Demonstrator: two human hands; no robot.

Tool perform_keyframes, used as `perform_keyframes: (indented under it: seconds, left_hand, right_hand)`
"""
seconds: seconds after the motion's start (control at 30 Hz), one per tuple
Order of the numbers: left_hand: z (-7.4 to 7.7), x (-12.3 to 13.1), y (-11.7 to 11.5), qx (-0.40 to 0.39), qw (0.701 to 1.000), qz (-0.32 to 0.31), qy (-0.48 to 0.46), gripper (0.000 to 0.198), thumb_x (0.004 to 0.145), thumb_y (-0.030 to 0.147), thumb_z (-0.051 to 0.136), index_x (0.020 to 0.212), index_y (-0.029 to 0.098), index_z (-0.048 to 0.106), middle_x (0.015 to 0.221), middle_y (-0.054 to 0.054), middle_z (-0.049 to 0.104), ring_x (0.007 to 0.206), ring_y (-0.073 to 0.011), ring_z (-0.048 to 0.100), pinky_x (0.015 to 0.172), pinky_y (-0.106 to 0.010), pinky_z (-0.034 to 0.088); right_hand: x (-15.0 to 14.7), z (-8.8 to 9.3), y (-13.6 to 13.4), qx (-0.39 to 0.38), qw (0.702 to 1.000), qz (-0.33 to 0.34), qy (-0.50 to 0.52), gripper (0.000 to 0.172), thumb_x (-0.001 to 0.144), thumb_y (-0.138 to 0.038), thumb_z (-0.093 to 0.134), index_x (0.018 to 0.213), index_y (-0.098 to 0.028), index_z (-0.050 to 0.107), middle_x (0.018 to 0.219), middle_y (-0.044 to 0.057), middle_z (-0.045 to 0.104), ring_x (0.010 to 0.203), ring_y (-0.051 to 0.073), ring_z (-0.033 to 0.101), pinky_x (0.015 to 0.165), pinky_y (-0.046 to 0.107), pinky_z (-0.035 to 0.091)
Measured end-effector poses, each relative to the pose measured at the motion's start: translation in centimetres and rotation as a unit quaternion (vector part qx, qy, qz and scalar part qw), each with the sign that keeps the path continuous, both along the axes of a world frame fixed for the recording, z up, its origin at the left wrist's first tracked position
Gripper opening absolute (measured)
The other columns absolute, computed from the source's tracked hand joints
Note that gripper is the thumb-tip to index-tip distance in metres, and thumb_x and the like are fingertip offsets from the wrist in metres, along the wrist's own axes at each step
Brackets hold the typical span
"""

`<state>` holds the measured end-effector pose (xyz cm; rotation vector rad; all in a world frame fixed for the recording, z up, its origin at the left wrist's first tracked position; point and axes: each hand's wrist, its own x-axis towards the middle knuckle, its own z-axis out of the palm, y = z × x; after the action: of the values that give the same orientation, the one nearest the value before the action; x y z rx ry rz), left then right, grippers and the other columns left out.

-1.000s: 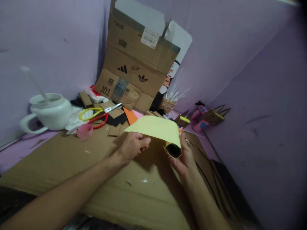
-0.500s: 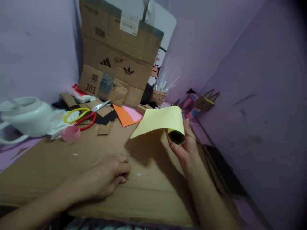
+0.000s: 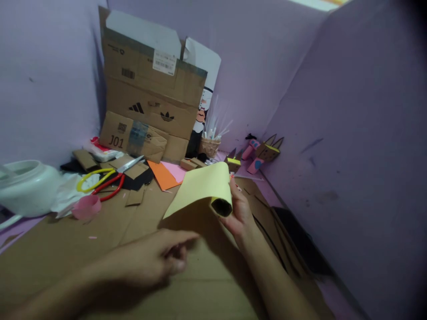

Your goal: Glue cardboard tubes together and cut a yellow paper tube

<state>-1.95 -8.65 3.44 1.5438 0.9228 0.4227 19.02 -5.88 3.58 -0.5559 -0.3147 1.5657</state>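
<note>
My right hand (image 3: pixel 240 213) grips a dark-lined tube (image 3: pixel 223 207) with its fingers around the right side and underneath. A sheet of yellow paper (image 3: pixel 196 186) runs over the top of the tube, and its loose end slopes down to the left. Nearer to me, my left hand (image 3: pixel 160 258) is apart from the paper, above the cardboard. Its index finger points right while the other fingers curl in, and nothing shows in it; motion blurs it slightly.
Cardboard (image 3: pixel 110 262) covers the work surface. Scissors (image 3: pixel 115 175), a pink tape-like ring (image 3: pixel 86 207), orange paper (image 3: pixel 163 174) and a white teapot-like vessel (image 3: pixel 28 189) lie to the left. A folded cardboard box (image 3: pixel 150 93) leans behind; a cardboard figure (image 3: pixel 263 153) stands at the right wall.
My left hand has gone from a loose fist to a stretched index finger, moving slightly right and nearer the tube. My right hand still holds the tube and paper. The camera view has shifted.
</note>
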Motion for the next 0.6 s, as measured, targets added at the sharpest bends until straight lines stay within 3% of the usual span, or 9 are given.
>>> perform_keyframes:
  seconds: [0.03, 0.13, 0.2, 0.3, 0.37, 0.43, 0.5, 0.6]
  left_hand:
    - [-0.1, 1.4, 0.7, 0.027, 0.999, -0.019, 0.008, 0.04, 0.065, 0.021, 0.062, 0.105, 0.024, 0.068, 0.074, -0.001, 0.066, 0.058, -0.0157, 0.053, 0.053, -0.023, 0.039]
    - [-0.8, 3.5, 2.2, 0.053, 0.998, 0.013, -0.025, 0.033, 0.065, 0.015, 0.057, 0.095, 0.019, 0.069, 0.066, 0.0, 0.061, 0.056, -0.0143, 0.048, 0.05, -0.022, 0.036]
    - [-1.0, 2.8, 2.6, 0.019, 0.999, -0.028, -0.031, 0.028, 0.065, 0.013, 0.054, 0.088, 0.018, 0.07, 0.062, 0.001, 0.058, 0.052, -0.0121, 0.044, 0.047, -0.02, 0.033]
    - [-0.9, 0.3, 2.7, -0.067, 0.986, -0.151, 0.006, 0.024, 0.066, 0.018, 0.058, 0.086, 0.019, 0.071, 0.058, 0.002, 0.057, 0.048, -0.0101, 0.046, 0.047, -0.019, 0.034]
    - [-0.7, -1.2, 2.9, -0.105, 0.979, -0.176, 0.016, 0.022, 0.068, 0.025, 0.063, 0.087, 0.02, 0.071, 0.06, 0.001, 0.061, 0.047, -0.0098, 0.049, 0.047, -0.02, 0.036]
    - [-0.6, -1.9, 3.2, -0.12, 0.983, -0.142, -0.005, 0.019, 0.07, 0.032, 0.066, 0.084, 0.02, 0.07, 0.06, 0.0, 0.063, 0.047, -0.0094, 0.05, 0.047, -0.019, 0.036]
    - [-0.5, -1.9, 3.7, -0.1, 0.993, -0.055, -0.04, 0.02, 0.07, 0.037, 0.066, 0.079, 0.02, 0.068, 0.054, 0.001, 0.06, 0.043, -0.0093, 0.047, 0.045, -0.018, 0.033]
    - [-0.2, -2.2, 5.1, 0.061, 0.987, 0.147, 0.004, 0.017, 0.072, 0.036, 0.061, 0.077, 0.02, 0.067, 0.054, 0.0, 0.057, 0.045, -0.0122, 0.047, 0.045, -0.021, 0.032]
  right_hand:
    - [-0.1, -0.2, -0.1, -0.007, 1.0, -0.003, -0.017, 0.025, 0.077, -0.028, 0.066, 0.096, -0.013, 0.066, 0.079, 0.007, 0.075, 0.082, 0.023, 0.07, 0.083, 0.037, 0.055]
    - [-0.5, -0.7, -0.2, -0.017, 0.996, -0.021, -0.085, 0.025, 0.07, -0.024, 0.071, 0.091, -0.012, 0.067, 0.078, 0.007, 0.075, 0.087, 0.026, 0.069, 0.087, 0.039, 0.053]
    - [-0.6, -0.9, -0.3, 0.009, 0.992, -0.03, -0.124, 0.028, 0.067, -0.024, 0.074, 0.091, -0.012, 0.067, 0.08, 0.007, 0.075, 0.087, 0.026, 0.069, 0.087, 0.038, 0.052]
    - [-0.7, -0.9, -0.4, 0.039, 0.987, -0.03, -0.153, 0.032, 0.066, -0.026, 0.075, 0.093, -0.012, 0.066, 0.084, 0.008, 0.075, 0.085, 0.026, 0.069, 0.087, 0.039, 0.052]
    - [-0.7, -0.8, -0.5, 0.031, 0.988, -0.029, -0.147, 0.032, 0.065, -0.027, 0.075, 0.092, -0.012, 0.067, 0.084, 0.008, 0.076, 0.084, 0.026, 0.069, 0.087, 0.039, 0.052]
    - [-0.7, -0.9, -0.6, 0.019, 0.991, -0.02, -0.133, 0.031, 0.063, -0.027, 0.075, 0.09, -0.012, 0.068, 0.083, 0.008, 0.076, 0.085, 0.027, 0.069, 0.087, 0.04, 0.051]
    - [-0.7, -1.0, -0.5, 0.015, 0.992, -0.015, -0.126, 0.031, 0.063, -0.027, 0.075, 0.09, -0.013, 0.069, 0.083, 0.008, 0.076, 0.085, 0.028, 0.069, 0.087, 0.041, 0.051]
    - [-0.6, -1.2, -0.4, 0.02, 0.992, -0.027, -0.12, 0.028, 0.063, -0.024, 0.073, 0.089, -0.014, 0.069, 0.085, 0.006, 0.076, 0.08, 0.026, 0.069, 0.087, 0.041, 0.051]
